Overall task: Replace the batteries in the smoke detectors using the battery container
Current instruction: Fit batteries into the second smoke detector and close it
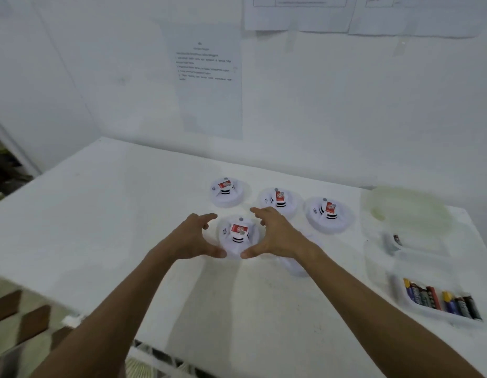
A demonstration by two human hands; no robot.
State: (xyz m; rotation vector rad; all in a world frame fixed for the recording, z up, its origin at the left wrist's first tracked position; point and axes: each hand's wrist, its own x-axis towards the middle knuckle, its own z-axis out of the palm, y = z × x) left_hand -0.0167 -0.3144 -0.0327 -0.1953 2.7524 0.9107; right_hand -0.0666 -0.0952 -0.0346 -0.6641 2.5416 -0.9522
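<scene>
Left hand (194, 237) and right hand (272, 233) spread wide, cupped around nearest smoke detector (238, 234) on white table (100, 214), contact unclear. Three more detectors (279, 200) beyond fingertips; battery container (441, 298) far right of hands.

Two bare forearms, no sleeves, watch or rings in sight, end in the left hand (192, 237) and right hand (275, 236), fingernails trimmed short.
</scene>
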